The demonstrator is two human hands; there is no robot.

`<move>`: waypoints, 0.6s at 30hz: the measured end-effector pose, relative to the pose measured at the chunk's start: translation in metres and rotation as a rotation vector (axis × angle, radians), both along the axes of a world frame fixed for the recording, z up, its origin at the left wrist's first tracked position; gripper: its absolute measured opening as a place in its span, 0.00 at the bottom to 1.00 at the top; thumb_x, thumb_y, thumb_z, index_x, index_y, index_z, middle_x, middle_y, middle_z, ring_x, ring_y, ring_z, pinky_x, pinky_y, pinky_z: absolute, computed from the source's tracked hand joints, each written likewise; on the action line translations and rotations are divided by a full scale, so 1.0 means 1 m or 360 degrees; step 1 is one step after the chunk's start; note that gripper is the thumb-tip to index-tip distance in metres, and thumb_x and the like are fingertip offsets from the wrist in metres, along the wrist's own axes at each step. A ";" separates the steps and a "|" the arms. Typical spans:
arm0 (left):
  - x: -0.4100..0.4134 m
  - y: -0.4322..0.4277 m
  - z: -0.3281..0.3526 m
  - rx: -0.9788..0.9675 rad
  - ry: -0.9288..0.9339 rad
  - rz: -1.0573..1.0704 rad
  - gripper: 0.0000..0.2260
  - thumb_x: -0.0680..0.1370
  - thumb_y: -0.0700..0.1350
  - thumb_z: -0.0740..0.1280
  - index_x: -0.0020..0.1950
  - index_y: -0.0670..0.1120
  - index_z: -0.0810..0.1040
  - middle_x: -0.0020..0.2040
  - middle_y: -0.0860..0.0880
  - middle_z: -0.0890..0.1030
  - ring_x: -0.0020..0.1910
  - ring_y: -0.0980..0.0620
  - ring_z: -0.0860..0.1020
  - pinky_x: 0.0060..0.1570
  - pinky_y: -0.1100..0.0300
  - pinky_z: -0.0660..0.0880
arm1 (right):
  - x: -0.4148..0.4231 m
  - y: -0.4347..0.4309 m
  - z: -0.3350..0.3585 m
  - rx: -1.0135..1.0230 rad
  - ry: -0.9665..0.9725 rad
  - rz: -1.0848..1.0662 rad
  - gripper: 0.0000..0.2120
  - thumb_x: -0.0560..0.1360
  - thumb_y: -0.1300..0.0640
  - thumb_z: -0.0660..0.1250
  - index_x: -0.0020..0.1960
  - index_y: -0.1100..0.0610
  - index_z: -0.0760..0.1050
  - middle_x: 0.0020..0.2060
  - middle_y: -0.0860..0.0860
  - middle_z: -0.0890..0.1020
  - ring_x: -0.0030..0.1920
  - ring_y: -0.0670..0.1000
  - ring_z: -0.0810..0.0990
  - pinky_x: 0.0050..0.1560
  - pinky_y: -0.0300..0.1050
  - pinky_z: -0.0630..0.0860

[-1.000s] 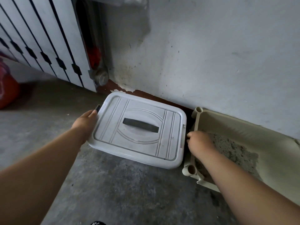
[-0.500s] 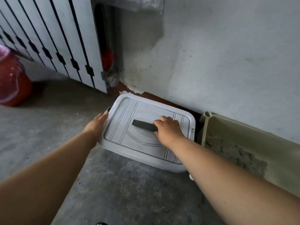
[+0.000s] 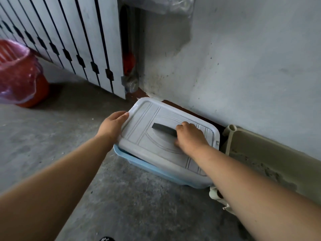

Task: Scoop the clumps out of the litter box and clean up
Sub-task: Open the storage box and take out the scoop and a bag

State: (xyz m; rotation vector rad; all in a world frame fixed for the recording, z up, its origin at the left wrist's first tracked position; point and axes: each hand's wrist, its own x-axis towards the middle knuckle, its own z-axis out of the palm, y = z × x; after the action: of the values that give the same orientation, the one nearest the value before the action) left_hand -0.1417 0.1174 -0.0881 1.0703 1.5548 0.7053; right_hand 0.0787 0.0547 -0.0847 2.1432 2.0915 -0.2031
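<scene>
Grey concrete floor (image 3: 139,206): blue bin (image 3: 147,165), beige litter box (image 3: 271,145) just beside (rightward), red bucket (image 3: 40,91) well apart, left.

The lid (image 3: 147,131) is grey-white with raised lines and a dark grey handle (image 3: 163,129), the bin (image 3: 147,165) under it is light blue, the litter box (image 3: 271,146) to its right is beige with grey litter (image 3: 260,168), and the bucket (image 3: 40,88) far to its left is red.
</scene>
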 end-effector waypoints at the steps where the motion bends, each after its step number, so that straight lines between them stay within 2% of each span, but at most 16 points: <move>1: 0.001 0.001 0.003 0.0030 -0.0013 0.0027 0.16 0.79 0.52 0.64 0.65 0.52 0.75 0.59 0.51 0.78 0.50 0.53 0.76 0.54 0.55 0.72 | 0.003 0.003 0.005 0.0020 0.0023 -0.0036 0.12 0.75 0.59 0.61 0.56 0.62 0.74 0.53 0.58 0.74 0.53 0.60 0.75 0.41 0.45 0.66; 3: 0.004 0.003 0.008 0.0071 -0.0066 0.0101 0.17 0.78 0.51 0.64 0.67 0.51 0.73 0.59 0.50 0.77 0.51 0.52 0.77 0.51 0.56 0.74 | 0.009 0.014 0.014 0.0042 0.0095 -0.0101 0.11 0.74 0.58 0.62 0.53 0.61 0.76 0.52 0.57 0.76 0.52 0.59 0.76 0.41 0.43 0.66; 5: 0.009 0.005 0.015 0.0008 -0.0207 0.0143 0.16 0.79 0.50 0.64 0.67 0.51 0.73 0.54 0.49 0.77 0.47 0.50 0.77 0.44 0.57 0.77 | 0.019 0.023 0.022 0.0019 0.0176 -0.0152 0.10 0.74 0.58 0.62 0.51 0.59 0.78 0.50 0.56 0.77 0.51 0.59 0.77 0.42 0.42 0.69; 8: 0.023 0.009 0.029 -0.0168 -0.0517 0.0181 0.16 0.79 0.45 0.63 0.67 0.48 0.72 0.47 0.47 0.75 0.39 0.50 0.76 0.31 0.60 0.77 | 0.033 0.030 0.033 0.0029 0.0341 -0.0242 0.09 0.75 0.59 0.63 0.52 0.56 0.81 0.51 0.56 0.81 0.52 0.58 0.79 0.51 0.44 0.76; 10: 0.035 0.013 0.036 -0.0189 -0.0636 0.0191 0.19 0.80 0.43 0.64 0.70 0.48 0.68 0.46 0.47 0.75 0.38 0.50 0.75 0.27 0.62 0.77 | 0.037 0.028 0.047 0.0081 0.0601 -0.0286 0.10 0.76 0.53 0.66 0.53 0.57 0.81 0.50 0.55 0.83 0.52 0.55 0.80 0.55 0.46 0.75; 12: 0.046 0.018 0.042 -0.0179 -0.0717 0.0241 0.20 0.79 0.43 0.64 0.71 0.47 0.68 0.46 0.46 0.75 0.38 0.51 0.76 0.26 0.63 0.78 | 0.036 0.024 0.063 0.0089 0.0949 -0.0299 0.16 0.76 0.44 0.65 0.55 0.54 0.81 0.50 0.51 0.83 0.52 0.51 0.80 0.54 0.43 0.74; 14: 0.056 0.022 0.047 -0.0171 -0.0762 0.0279 0.18 0.79 0.42 0.65 0.69 0.46 0.69 0.48 0.45 0.75 0.38 0.51 0.76 0.25 0.64 0.77 | 0.034 0.019 0.077 0.0008 0.1130 -0.0261 0.22 0.73 0.39 0.65 0.59 0.52 0.79 0.51 0.47 0.81 0.53 0.47 0.78 0.54 0.39 0.71; 16: 0.064 0.026 0.052 -0.0158 -0.0763 0.0281 0.15 0.80 0.43 0.64 0.67 0.44 0.71 0.47 0.45 0.74 0.35 0.52 0.74 0.25 0.65 0.76 | 0.035 0.016 0.081 -0.0149 0.0989 -0.0204 0.28 0.68 0.41 0.72 0.65 0.50 0.74 0.53 0.45 0.77 0.55 0.45 0.75 0.57 0.38 0.69; 18: 0.067 0.029 0.053 -0.0160 -0.0807 0.0313 0.15 0.80 0.46 0.64 0.65 0.44 0.72 0.45 0.46 0.72 0.33 0.54 0.73 0.26 0.65 0.76 | 0.039 0.017 0.072 -0.0147 0.0560 -0.0152 0.28 0.69 0.52 0.74 0.67 0.47 0.71 0.58 0.47 0.78 0.57 0.50 0.76 0.57 0.42 0.72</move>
State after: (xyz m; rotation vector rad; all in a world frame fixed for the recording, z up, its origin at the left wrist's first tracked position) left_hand -0.0744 0.1462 -0.0351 0.6042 1.2446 0.9383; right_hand 0.1182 0.0713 -0.0130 2.2888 2.0988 -0.7211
